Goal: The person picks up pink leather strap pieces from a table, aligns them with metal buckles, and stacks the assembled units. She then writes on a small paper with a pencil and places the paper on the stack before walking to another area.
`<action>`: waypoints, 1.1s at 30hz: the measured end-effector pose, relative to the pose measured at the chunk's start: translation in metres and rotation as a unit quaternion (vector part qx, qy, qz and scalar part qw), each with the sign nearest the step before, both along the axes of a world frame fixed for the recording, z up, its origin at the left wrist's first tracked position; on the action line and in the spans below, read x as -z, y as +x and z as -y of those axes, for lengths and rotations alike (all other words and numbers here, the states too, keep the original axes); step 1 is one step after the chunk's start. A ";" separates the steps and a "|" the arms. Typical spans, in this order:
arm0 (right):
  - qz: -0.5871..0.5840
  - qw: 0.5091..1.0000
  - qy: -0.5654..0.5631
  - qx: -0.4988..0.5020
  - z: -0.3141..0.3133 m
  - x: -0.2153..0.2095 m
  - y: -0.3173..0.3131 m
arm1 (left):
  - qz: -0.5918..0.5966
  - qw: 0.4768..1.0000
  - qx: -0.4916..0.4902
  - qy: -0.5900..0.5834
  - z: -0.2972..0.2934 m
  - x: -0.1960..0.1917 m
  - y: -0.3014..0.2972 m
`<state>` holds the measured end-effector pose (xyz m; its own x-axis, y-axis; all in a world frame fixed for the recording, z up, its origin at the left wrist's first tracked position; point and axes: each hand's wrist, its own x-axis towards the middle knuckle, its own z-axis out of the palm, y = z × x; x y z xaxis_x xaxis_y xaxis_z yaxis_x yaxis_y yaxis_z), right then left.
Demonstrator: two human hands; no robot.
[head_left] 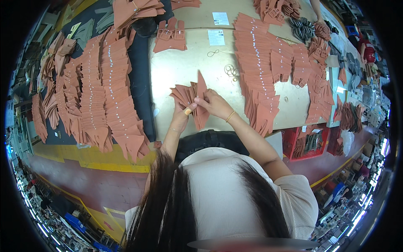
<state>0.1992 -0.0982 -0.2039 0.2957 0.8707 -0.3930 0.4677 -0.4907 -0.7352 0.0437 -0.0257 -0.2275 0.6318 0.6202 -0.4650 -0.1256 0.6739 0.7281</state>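
Over the pale table point(189, 61), a small fanned stack of salmon-coloured cut fabric pieces point(197, 94) is held in front of me. My left hand point(180, 117) grips the stack from its left side, with a yellow cover on one finger. On the other side my right hand point(213, 104) pinches the pieces near their middle, its thumb and fingers meeting close to the left fingertips. One pointed piece stands up above the rest. How many layers each hand pinches cannot be made out.
Long overlapping rows of salmon pieces point(119, 90) lie on dark cloth at left, with similar rows point(256, 63) at right. Loose rubber bands point(230, 72) and paper sheets point(216, 38) lie ahead. A red crate point(289, 147) sits below the right edge. A co-worker's arm point(316, 9) reaches in at far right.
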 end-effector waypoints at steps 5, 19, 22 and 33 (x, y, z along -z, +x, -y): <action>-0.021 0.998 -0.026 0.045 0.003 -0.003 -0.015 | -0.076 0.991 0.059 0.093 0.004 0.001 -0.002; -0.020 0.997 0.059 0.036 0.008 -0.005 -0.002 | -0.077 0.990 -0.050 0.104 -0.005 0.018 -0.011; 0.078 0.993 0.068 0.061 0.026 -0.038 0.022 | -0.051 0.992 -0.079 0.084 -0.008 0.015 -0.014; 0.209 0.977 0.015 -0.037 0.005 -0.032 -0.058 | -0.055 0.991 -0.085 0.085 0.015 0.010 -0.014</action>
